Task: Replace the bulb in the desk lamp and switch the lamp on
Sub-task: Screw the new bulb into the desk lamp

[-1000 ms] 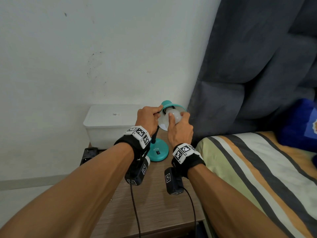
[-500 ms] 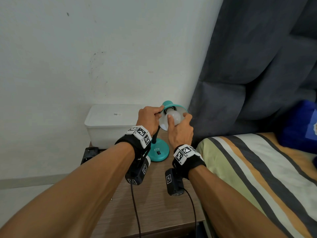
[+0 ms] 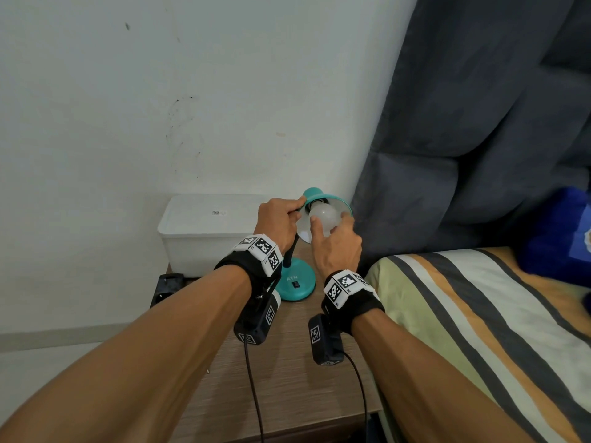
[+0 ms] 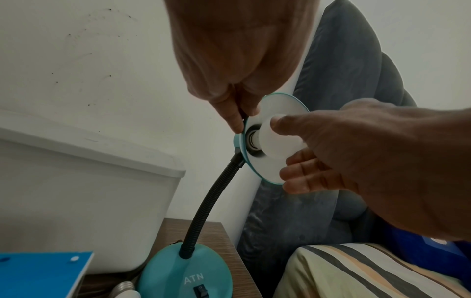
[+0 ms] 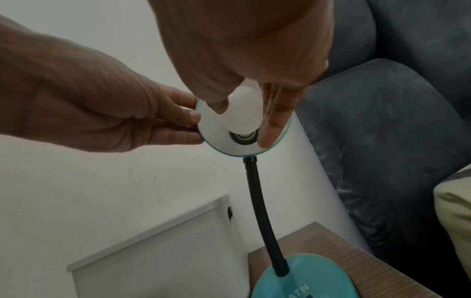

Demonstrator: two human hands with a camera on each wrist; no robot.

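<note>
A teal desk lamp stands on the wooden bedside table (image 3: pixel 287 378), with a round base (image 3: pixel 295 282), a black rocker switch (image 3: pixel 296 285) and a black gooseneck (image 4: pixel 211 201). Its shade (image 3: pixel 340 204) is tilted toward me and is white inside. A white bulb (image 3: pixel 326 215) sits in the socket. My left hand (image 3: pixel 278 222) pinches the shade's left rim (image 4: pixel 248 119). My right hand (image 3: pixel 334 233) grips the bulb (image 4: pixel 277 145), thumb on one side and fingers on the other. A second bulb (image 4: pixel 125 290) lies beside the base.
A white lidded plastic box (image 3: pixel 211 231) stands behind the lamp against the wall. A blue box (image 4: pixel 43 274) lies near the base, and a black item (image 3: pixel 168 284) sits at the table's left. A striped bed (image 3: pixel 479 314) and a dark curtain (image 3: pixel 479 123) close in on the right.
My right hand's hold on the bulb has shifted slightly round it. The left hand stays on the shade, and the lamp has not moved.
</note>
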